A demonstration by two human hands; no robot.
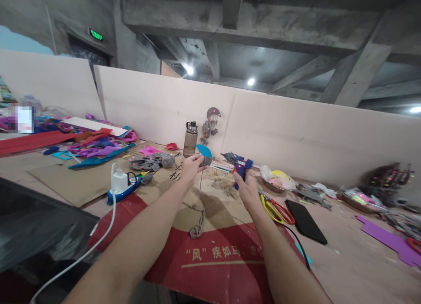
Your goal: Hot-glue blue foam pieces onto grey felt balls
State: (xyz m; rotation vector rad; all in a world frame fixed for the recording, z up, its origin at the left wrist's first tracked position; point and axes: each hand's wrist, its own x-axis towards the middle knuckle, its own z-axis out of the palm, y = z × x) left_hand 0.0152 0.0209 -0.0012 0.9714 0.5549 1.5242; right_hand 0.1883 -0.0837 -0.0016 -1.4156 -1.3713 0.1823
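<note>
Fingers (197, 160) of the left hand (190, 168) pinch a grey felt piece (206, 161); just beside them, the right hand (247, 189) is clamped round a blue glue gun (241, 165).

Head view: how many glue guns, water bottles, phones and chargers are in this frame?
Blue hot-glue gun, held in right hand: 1
Smoky plastic water bottle: 1
Flat black phone: 1
White plug-in charger: 1
Total: 4

Smoky water bottle (190, 139) sits mid-frame by my back wall. Rt of ctr: scissors (265, 204), black phone (305, 220). Lower left: white charger (119, 180).
</note>
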